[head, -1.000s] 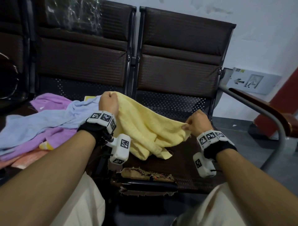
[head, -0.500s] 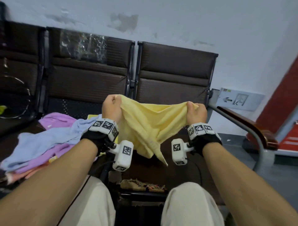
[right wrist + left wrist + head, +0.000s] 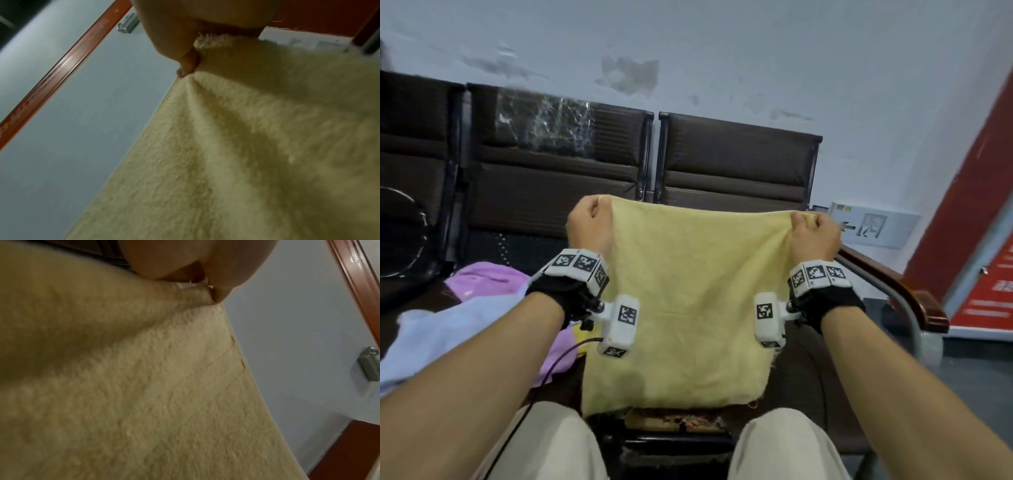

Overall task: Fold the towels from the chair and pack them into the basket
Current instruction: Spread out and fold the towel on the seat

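Note:
A yellow towel (image 3: 688, 308) hangs spread flat in the air in front of the brown chairs. My left hand (image 3: 589, 219) pinches its upper left corner. My right hand (image 3: 813, 229) pinches the upper right corner, and the top edge is stretched taut between them. The left wrist view shows the towel (image 3: 144, 386) bunched under my fingers (image 3: 185, 264). In the right wrist view a fingertip (image 3: 187, 65) presses the towel (image 3: 246, 146) corner. More towels, pale blue (image 3: 458, 332) and purple (image 3: 486, 281), lie heaped on the left seat. No basket is in view.
A row of dark brown chairs (image 3: 739, 164) stands against a grey wall. A metal armrest with a wooden top (image 3: 893, 291) is at the right. A red panel (image 3: 969, 205) stands at the far right. My knees (image 3: 784, 445) are under the towel's lower edge.
Both hands have lifted the yellow towel off the seat and moved apart. It went from a crumpled heap to a flat sheet held by its top corners.

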### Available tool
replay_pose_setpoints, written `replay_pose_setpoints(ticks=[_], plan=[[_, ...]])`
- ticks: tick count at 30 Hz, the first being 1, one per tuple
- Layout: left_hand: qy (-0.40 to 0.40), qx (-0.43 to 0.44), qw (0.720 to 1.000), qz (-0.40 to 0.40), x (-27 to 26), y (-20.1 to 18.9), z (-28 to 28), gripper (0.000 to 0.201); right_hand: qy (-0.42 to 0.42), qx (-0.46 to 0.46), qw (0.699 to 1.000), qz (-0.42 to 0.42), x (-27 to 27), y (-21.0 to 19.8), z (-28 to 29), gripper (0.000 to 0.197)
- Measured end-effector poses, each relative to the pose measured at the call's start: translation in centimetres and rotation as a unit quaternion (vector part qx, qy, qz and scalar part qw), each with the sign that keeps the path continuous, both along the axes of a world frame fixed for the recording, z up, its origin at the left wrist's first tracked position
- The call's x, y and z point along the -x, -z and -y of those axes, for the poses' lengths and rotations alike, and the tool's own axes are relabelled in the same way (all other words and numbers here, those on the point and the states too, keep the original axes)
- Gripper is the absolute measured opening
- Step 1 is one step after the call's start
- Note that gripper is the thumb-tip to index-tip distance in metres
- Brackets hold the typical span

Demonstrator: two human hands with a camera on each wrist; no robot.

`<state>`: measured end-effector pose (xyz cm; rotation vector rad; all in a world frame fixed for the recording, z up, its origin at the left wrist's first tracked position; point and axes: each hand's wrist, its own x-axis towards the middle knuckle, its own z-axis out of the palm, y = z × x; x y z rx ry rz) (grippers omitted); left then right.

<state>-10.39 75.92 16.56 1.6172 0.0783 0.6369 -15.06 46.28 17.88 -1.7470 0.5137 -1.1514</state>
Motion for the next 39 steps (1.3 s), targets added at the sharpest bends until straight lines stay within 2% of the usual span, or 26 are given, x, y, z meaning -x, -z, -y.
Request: replay_pose_setpoints(ticks=[2, 4, 7, 9, 13, 14, 17, 19, 21, 23, 24, 25, 26, 28, 29, 31, 32, 33, 35, 37, 39], plan=[[0.014, 0.004, 1.0, -0.016, -1.1, 0.5, 0.3, 0.022, -0.001, -0.015, 1.0, -0.014, -1.1, 0.9, 0.5, 0.033], [0.032, 0.02, 0.999, -0.038, -1.3, 1.2, 0.7, 0.022, -0.01, -0.04, 0.998, -0.053, -1.2, 1.9, 0.4, 0.041], [0.065, 0.038, 0.994, -0.073, -2.3, 3.9, 2.2, 0.022, -0.039, -0.096, 0.989, -0.109, -2.4, 5.4, 0.3, 0.027], [0.097, 0.067, 0.988, -0.097, -2.5, 5.7, 3.4, 0.02, -0.078, -0.163, 0.978, -0.107, -2.7, 7.7, -0.1, 0.014], [0.15, 0.077, 0.978, -0.124, -2.9, 8.9, 5.1, 0.016, -0.175, -0.273, 0.939, -0.115, -3.1, 11.9, -1.2, 0.011], [0.158, 0.077, 0.977, -0.123, -3.0, 9.5, 5.5, 0.015, -0.203, -0.284, 0.93, -0.117, -3.3, 12.3, -1.7, 0.012], [0.18, 0.058, 0.973, -0.134, -3.3, 10.7, 6.3, 0.017, -0.28, -0.232, 0.926, -0.101, -4.0, 12.3, -3.3, 0.017], [0.192, 0.048, 0.97, -0.14, -3.5, 10.9, 6.7, 0.014, -0.344, -0.235, 0.905, -0.083, -4.3, 11.7, -4.2, 0.016], [0.202, 0.037, 0.967, -0.152, -3.9, 11.2, 6.9, 0.014, -0.416, -0.26, 0.868, -0.073, -4.5, 11.7, -4.7, 0.017], [0.211, 0.038, 0.963, -0.164, -4.1, 11.6, 6.9, 0.013, -0.487, -0.258, 0.83, -0.082, -4.7, 12.0, -5.1, 0.02], [0.215, 0.037, 0.961, -0.168, -4.2, 11.8, 7.0, 0.012, -0.505, -0.24, 0.823, -0.097, -4.9, 12.2, -5.2, 0.021], [0.218, 0.03, 0.96, -0.171, -4.3, 11.8, 7.0, 0.012, -0.504, -0.213, 0.829, -0.115, -5.1, 12.4, -5.2, 0.021], [0.221, 0.019, 0.96, -0.171, -4.5, 11.9, 7.0, 0.013, -0.484, -0.172, 0.847, -0.136, -5.2, 12.7, -5.2, 0.019], [0.224, -0.001, 0.96, -0.165, -4.6, 12.0, 7.0, 0.014, -0.403, -0.046, 0.895, -0.185, -5.4, 13.3, -4.9, 0.012], [0.224, -0.01, 0.961, -0.161, -4.6, 12.0, 7.0, 0.015, -0.36, 0.023, 0.91, -0.207, -5.4, 13.5, -4.6, 0.009], [0.224, -0.031, 0.962, -0.153, -4.4, 12.0, 7.1, 0.016, -0.3, 0.135, 0.921, -0.206, -5.1, 13.3, -4.3, 0.007], [0.227, -0.039, 0.962, -0.147, -4.3, 12.0, 7.1, 0.016, -0.288, 0.172, 0.925, -0.177, -4.8, 12.9, -4.4, 0.009], [0.232, -0.041, 0.961, -0.143, -4.1, 11.9, 7.2, 0.015, -0.291, 0.192, 0.928, -0.135, -4.5, 12.3, -4.6, 0.011], [0.245, -0.037, 0.959, -0.139, -3.7, 11.7, 7.2, 0.014, -0.344, 0.174, 0.921, -0.057, -4.0, 11.5, -5.5, 0.011], [0.261, -0.021, 0.955, -0.141, -3.3, 11.6, 7.3, 0.012, -0.392, 0.154, 0.905, -0.056, -3.7, 11.4, -6.4, 0.009], [0.275, 0.003, 0.95, -0.148, -2.5, 11.4, 7.4, 0.008, -0.397, 0.153, 0.9, -0.1, -3.5, 11.7, -6.9, 0.005]])
